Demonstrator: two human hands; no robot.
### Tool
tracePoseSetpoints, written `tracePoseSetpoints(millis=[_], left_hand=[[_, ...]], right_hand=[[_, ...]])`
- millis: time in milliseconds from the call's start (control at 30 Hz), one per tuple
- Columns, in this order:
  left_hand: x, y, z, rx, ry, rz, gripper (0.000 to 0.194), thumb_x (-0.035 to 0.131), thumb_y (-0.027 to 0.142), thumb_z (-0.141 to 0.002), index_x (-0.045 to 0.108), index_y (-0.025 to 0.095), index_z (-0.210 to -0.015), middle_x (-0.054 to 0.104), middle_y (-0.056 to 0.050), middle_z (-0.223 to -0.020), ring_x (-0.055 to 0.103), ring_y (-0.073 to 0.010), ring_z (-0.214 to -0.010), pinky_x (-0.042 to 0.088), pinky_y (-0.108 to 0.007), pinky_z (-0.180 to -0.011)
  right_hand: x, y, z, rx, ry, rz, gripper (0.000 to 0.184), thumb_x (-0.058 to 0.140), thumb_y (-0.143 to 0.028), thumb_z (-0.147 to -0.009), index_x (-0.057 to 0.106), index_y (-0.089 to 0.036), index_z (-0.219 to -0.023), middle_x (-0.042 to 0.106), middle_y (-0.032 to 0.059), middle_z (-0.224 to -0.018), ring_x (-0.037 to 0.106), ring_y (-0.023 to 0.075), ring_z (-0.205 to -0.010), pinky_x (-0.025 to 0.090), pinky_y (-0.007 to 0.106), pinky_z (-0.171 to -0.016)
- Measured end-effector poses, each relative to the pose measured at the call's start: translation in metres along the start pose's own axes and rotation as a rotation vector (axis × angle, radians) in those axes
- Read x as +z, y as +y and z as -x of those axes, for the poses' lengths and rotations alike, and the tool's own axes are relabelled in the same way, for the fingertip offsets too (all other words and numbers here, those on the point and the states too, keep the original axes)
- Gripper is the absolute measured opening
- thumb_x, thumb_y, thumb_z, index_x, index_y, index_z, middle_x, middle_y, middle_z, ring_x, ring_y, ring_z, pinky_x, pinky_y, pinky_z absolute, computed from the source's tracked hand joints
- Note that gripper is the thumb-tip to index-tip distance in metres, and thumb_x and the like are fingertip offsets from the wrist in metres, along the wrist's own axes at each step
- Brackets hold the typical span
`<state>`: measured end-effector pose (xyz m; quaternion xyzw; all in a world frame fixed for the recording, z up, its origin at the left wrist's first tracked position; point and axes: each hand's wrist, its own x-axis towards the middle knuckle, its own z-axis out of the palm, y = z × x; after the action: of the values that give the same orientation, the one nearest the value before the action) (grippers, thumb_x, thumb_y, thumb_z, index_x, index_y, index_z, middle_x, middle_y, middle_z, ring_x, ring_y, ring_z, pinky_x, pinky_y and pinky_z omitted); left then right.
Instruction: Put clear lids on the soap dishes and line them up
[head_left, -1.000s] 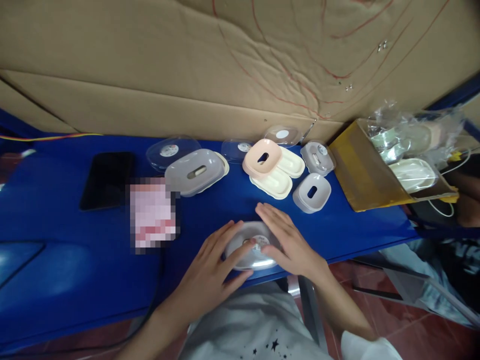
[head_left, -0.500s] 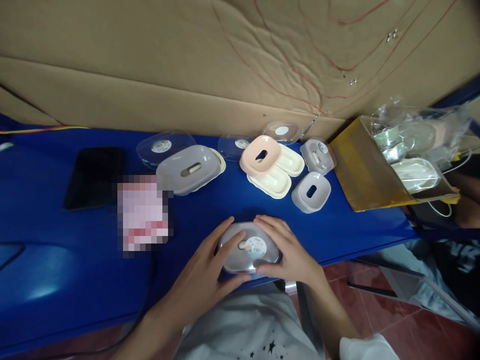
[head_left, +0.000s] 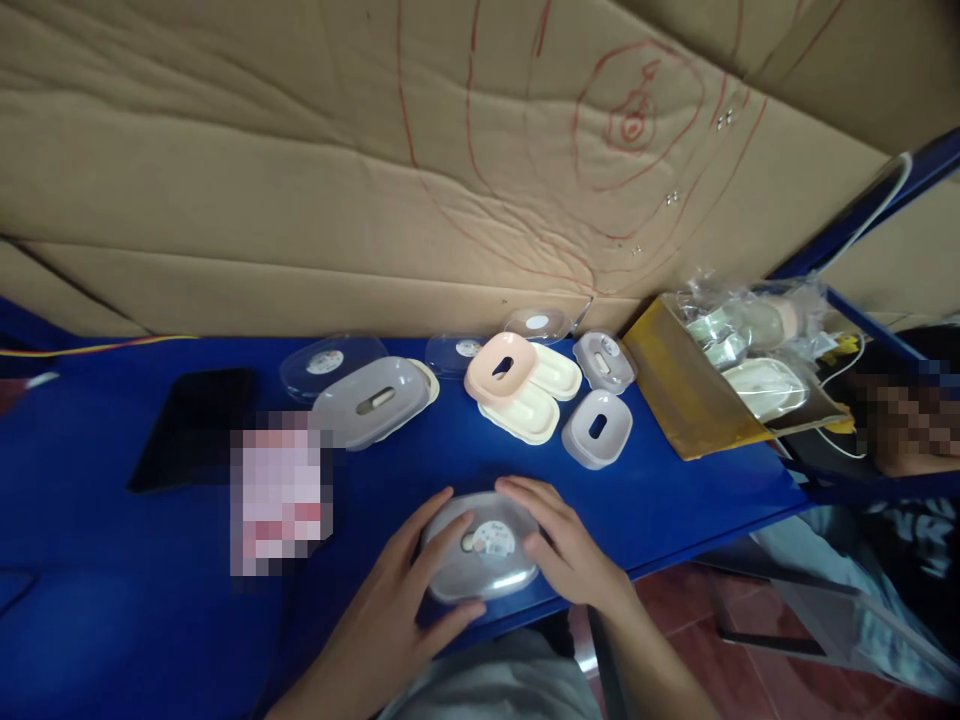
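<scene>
A grey oval plastic box (head_left: 487,578) with a clear lid and a round printed label stands at the table's front edge. My left hand (head_left: 405,585) curves round its left side, forefinger over the lid and thumb along the near rim. On the other side my right hand (head_left: 574,550) grips the right end, thumb on the lid. Behind lie a larger grey oval shell (head_left: 352,410) on a cream piece, a pink shell (head_left: 487,372) on cream trays (head_left: 525,418), and a small grey shell (head_left: 611,430) with an oval slot.
Clear lids (head_left: 330,370) lean at the back by the cardboard wall (head_left: 300,200). Beside a small lidded box (head_left: 604,362) is an open carton (head_left: 682,400) of bagged parts. A black tablet-like slab (head_left: 195,420) and a blurred-out pink item (head_left: 277,500) lie left. Another person's arm (head_left: 915,430) shows at right.
The camera view has tilted up, so everything sits lower in the picture. My right thumb has shifted from the box's near edge onto the lid; both hands stay round the box.
</scene>
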<state>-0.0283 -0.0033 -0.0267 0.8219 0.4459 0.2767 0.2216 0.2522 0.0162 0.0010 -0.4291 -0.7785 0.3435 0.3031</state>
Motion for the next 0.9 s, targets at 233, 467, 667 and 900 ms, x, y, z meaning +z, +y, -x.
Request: tracePoseSetpoints(millis=[233,467,667,900], left_hand=[[0.003,-0.005,0.0,-0.018,0.05,0.007,0.072,0.076,0.041,-0.099,0.047,0.042,-0.165,0.05,-0.006,-0.17,0.064,-0.0334,-0.145,0.063,-0.049,-0.111],[0.005,-0.003,-0.002,-0.092,0.068,-0.02,0.068,0.067,0.045,-0.105,0.041,0.044,-0.168,0.04,-0.007,-0.176,0.056,-0.0355,-0.153,0.059,-0.054,-0.115],[0.004,0.001,-0.008,-0.115,0.099,-0.003,0.067,0.062,0.045,-0.109,0.033,0.043,-0.17,0.039,-0.011,-0.175,0.052,-0.0362,-0.156,0.056,-0.055,-0.119],[0.004,0.005,-0.009,-0.187,0.186,0.084,0.072,0.064,0.041,-0.109,0.026,0.036,-0.17,0.032,-0.017,-0.177,0.044,-0.0379,-0.161,0.051,-0.061,-0.123]], right_hand=[[0.002,0.0,-0.001,0.031,0.074,-0.015,0.045,0.044,-0.046,-0.118,0.055,-0.034,-0.159,0.068,0.0061,-0.154,0.062,0.024,-0.144,0.048,0.045,-0.124],[0.001,0.004,-0.001,0.043,0.046,0.013,0.051,0.046,-0.044,-0.117,0.046,-0.033,-0.167,0.056,0.0075,-0.168,0.05,0.0251,-0.158,0.041,0.048,-0.132],[0.01,0.006,0.005,0.045,0.103,0.06,0.057,0.048,-0.042,-0.117,0.038,-0.031,-0.172,0.048,0.0088,-0.174,0.044,0.0256,-0.163,0.04,0.05,-0.134],[-0.041,0.002,-0.034,-0.119,0.264,0.475,0.047,0.048,-0.038,-0.116,0.053,-0.028,-0.161,0.064,0.0113,-0.159,0.058,0.0303,-0.15,0.047,0.055,-0.127]])
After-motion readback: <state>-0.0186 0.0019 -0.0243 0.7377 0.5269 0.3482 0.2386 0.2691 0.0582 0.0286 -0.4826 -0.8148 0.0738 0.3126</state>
